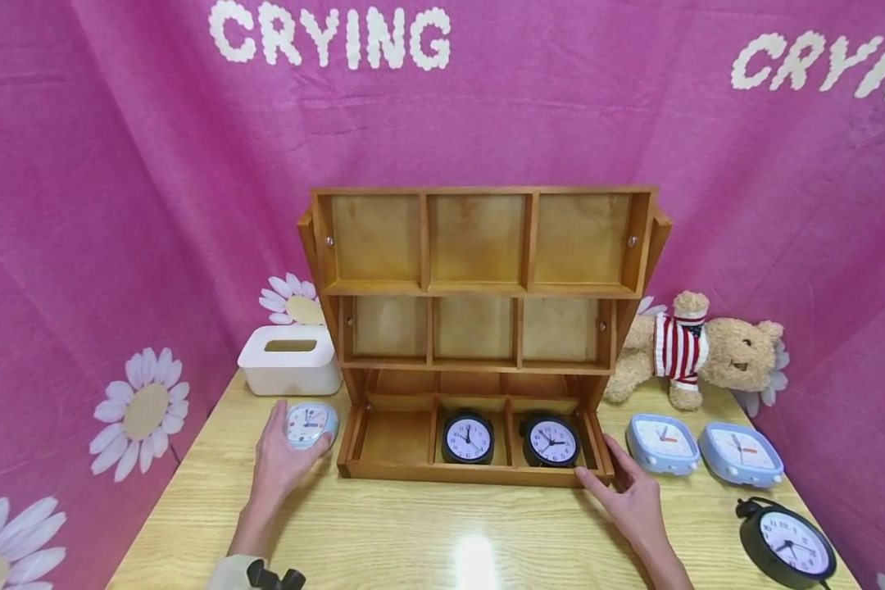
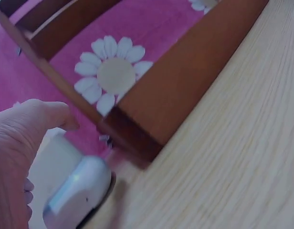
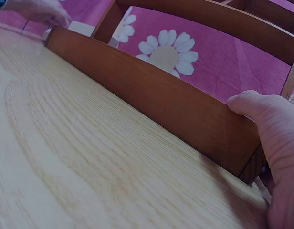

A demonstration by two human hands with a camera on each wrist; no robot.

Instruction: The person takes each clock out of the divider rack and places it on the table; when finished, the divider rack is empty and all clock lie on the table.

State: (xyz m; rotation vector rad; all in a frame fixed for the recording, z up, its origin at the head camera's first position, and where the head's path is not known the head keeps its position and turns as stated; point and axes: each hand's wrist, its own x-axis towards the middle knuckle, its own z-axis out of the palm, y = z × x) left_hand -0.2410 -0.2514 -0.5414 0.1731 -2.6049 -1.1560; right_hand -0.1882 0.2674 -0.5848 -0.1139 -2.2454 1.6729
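Nearest is a pale sleeve (image 1: 229,573); the left hand (image 1: 279,460) spreads wide around a blue clock (image 1: 307,424). The right hand (image 1: 634,501) grips a corner of the wooden shelf (image 1: 472,474).

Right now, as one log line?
left hand: at leftmost blue clock, grip unclear | right hand: holds wooden shelf at front corner | bottom bins: middle black clock, right black clock

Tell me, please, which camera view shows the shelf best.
The head view, which frames the shelf across its full width and height. The left wrist view catches only slanted parts; the right wrist view, mainly its front board.
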